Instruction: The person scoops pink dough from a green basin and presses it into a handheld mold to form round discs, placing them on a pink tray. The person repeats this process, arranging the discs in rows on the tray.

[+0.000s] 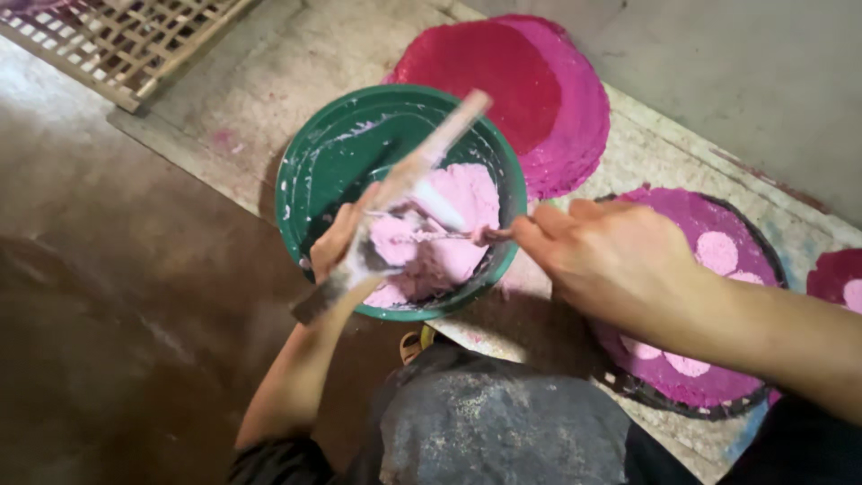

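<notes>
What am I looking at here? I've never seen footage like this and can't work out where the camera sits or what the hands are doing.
There is no machine here. The single picture comes from a camera worn on a person's head, looking down at their own two bare hands and their knee.

The left hand grips a flat wooden stick smeared with paste, angled across a green bowl. The right hand pinches a thin tool whose tip reaches into the bowl. Inside lies a lump of pale pink paste.

Behind the bowl, on a pale board, lie round pink and red discs. Under the right forearm is a magenta disc with pale pink spots. A bamboo lattice shows at top left.
</notes>
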The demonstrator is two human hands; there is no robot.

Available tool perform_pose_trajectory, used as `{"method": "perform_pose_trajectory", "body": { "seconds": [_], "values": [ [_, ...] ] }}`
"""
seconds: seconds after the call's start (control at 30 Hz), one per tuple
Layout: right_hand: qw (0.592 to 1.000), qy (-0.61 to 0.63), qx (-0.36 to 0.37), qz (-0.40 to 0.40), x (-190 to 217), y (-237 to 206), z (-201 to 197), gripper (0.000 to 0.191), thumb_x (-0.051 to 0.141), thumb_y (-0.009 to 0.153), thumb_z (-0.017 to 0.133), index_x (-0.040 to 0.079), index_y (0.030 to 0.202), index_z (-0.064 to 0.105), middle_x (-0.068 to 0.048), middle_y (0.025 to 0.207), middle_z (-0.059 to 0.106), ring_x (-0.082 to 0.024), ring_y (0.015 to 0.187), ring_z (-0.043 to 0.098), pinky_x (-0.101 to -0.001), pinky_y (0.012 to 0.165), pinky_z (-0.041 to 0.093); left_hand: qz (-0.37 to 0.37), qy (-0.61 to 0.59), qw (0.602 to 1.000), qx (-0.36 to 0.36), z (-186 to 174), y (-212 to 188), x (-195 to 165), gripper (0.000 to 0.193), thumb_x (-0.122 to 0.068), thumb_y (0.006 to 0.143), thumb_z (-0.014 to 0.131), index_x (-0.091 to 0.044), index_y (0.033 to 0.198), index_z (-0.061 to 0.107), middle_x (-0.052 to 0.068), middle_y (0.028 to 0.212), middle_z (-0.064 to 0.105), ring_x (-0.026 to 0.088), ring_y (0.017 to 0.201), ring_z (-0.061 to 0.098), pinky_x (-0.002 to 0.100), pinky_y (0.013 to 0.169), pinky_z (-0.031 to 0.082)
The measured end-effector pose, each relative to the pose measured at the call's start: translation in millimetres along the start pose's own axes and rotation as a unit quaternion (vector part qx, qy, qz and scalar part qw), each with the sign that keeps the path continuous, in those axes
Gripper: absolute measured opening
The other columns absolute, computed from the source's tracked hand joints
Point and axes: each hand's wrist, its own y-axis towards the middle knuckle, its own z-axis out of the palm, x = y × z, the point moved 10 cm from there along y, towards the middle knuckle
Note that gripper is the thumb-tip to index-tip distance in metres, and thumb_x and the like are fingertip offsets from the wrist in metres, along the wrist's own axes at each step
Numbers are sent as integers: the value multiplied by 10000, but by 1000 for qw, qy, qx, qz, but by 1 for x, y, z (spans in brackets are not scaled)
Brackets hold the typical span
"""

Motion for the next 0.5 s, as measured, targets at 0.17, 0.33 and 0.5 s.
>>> {"method": "perform_pose_trajectory", "body": {
  "seconds": [0.17,0.33,0.5],
  "values": [
    [990,-113,-80,-34,53,45,2,98,191,878,614,128,945,649,-33,781,654,-206,654,695,-341,489,554,7,92,991,96,28,6,-20,696,-300,874,742,-158,1519,524,85,1174,676,275,857,708,344,679,572],
    [997,-18,-66,-23,36,27,12,165,154,802,626,111,959,653,-22,785,640,-176,649,682,-328,479,541,-88,70,990,83,43,-9,19,646,-280,836,757,-160,1441,564,71,1160,718,257,864,718,365,745,569],
    [993,-16,-120,5,-6,7,-19,173,153,775,629,127,945,652,-15,751,607,-193,633,658,-352,483,523,-108,-160,981,30,33,-10,61,516,-163,888,665,-82,1388,561,123,1236,661,264,1137,661,370,988,523]
  ]
}}
